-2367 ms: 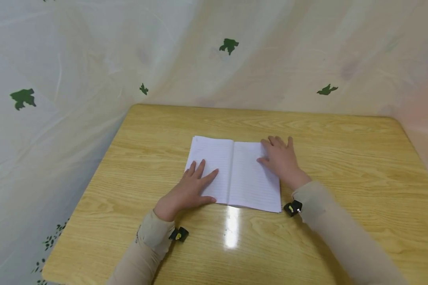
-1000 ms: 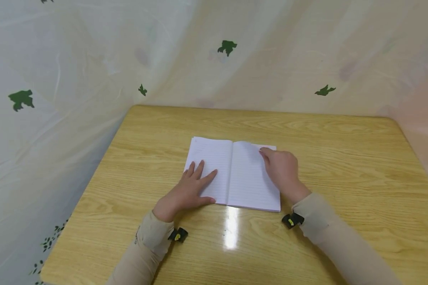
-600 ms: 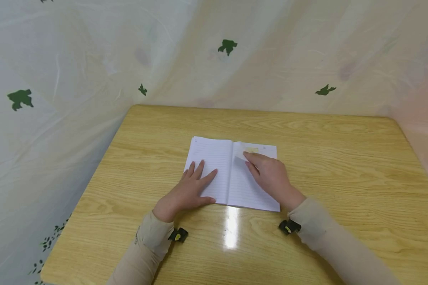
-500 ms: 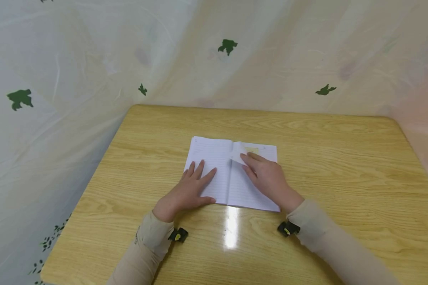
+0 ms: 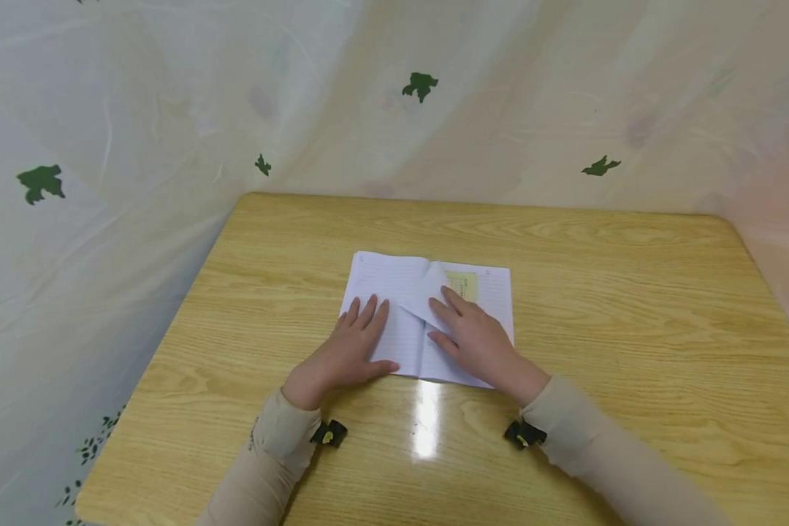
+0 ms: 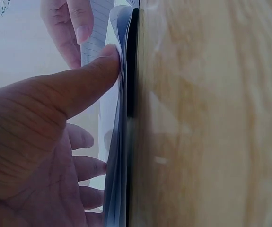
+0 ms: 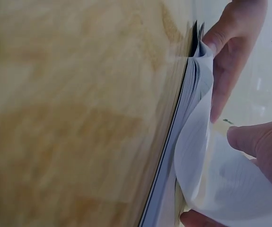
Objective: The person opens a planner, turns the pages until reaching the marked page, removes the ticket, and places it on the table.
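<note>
An open lined notebook (image 5: 381, 270) lies on the table. My left hand (image 5: 350, 351) rests on its left page, fingers straight. In the left wrist view, its thumb (image 6: 91, 78) lies at the notebook's lower edge. One right-hand leaf (image 5: 427, 288) is lifted and bent over towards the left, its corner crossing the spine. My right hand (image 5: 480, 343) touches this leaf with extended fingers. In the right wrist view, the leaf (image 7: 240, 189) curves up beside the thumb and partly hides the fingers. A pale yellow-green printed slip (image 5: 462, 285) shows on the page underneath, partly covered by the hand.
The notebook lies on a wood-grain table (image 5: 631, 307). A pale curtain (image 5: 500, 109) with green bird shapes hangs behind and to the left. Black wrist devices (image 5: 329, 433) sit at both sleeve cuffs.
My right hand has moved left from the page's upper right corner, bending the leaf across the spine. More of the yellow-green slip shows. My left fingers have drawn slightly together.
</note>
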Motion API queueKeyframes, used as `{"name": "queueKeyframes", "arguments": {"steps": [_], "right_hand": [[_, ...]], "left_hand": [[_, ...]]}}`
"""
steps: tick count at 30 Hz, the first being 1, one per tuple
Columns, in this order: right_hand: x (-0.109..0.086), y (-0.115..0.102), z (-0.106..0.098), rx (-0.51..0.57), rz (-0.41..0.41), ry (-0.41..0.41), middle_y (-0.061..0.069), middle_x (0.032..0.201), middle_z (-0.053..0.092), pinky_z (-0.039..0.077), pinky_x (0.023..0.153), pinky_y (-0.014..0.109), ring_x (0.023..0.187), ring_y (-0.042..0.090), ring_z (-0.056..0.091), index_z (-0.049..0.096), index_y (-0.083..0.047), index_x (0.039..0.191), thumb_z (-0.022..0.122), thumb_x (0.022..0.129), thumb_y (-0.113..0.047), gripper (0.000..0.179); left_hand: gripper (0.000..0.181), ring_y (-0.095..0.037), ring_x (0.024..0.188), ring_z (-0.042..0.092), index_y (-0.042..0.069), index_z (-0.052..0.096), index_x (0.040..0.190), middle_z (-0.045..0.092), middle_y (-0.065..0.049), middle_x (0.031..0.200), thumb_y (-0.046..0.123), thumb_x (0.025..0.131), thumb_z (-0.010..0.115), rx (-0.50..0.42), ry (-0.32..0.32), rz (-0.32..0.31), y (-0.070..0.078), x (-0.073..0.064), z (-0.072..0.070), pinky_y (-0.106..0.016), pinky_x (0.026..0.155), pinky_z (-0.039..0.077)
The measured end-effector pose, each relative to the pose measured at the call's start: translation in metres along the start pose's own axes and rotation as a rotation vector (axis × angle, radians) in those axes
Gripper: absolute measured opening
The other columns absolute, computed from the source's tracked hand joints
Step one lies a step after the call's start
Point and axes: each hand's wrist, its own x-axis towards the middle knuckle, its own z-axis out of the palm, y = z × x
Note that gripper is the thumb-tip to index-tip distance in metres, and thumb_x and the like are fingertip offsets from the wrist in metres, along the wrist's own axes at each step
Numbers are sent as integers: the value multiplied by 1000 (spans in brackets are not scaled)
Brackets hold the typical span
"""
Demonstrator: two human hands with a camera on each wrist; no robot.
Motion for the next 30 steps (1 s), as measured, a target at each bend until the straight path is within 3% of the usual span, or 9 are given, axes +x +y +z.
{"name": "queueKeyframes", "arguments": {"steps": [11, 20, 30], "right_hand": [[-3, -12, 5, 6, -27, -35, 28, 148, 38, 40, 101, 59, 125, 52, 44, 52, 6, 135, 66, 93, -34, 61], [-4, -22, 5, 9, -35, -73, 29, 150, 34, 30, 109, 59, 131, 55, 35, 52, 6, 135, 58, 98, -35, 56], [-4, -36, 7, 128, -54, -148, 30, 154, 24, 27, 111, 56, 138, 50, 27, 47, 1, 142, 50, 101, -24, 48]], "left_hand": [[101, -46, 144, 0, 4, 4, 156, 4, -22, 160, 55, 91, 60, -35, 5, -9, -1, 1, 0, -59, 114, 12], [99, -48, 144, 1, 4, 4, 156, 2, -23, 160, 56, 92, 58, -42, 11, -12, 0, 1, 0, -61, 114, 13], [97, -47, 144, -1, 6, 4, 157, -7, -26, 158, 60, 93, 53, -56, 16, -25, 2, 2, 1, -60, 114, 13]]}}
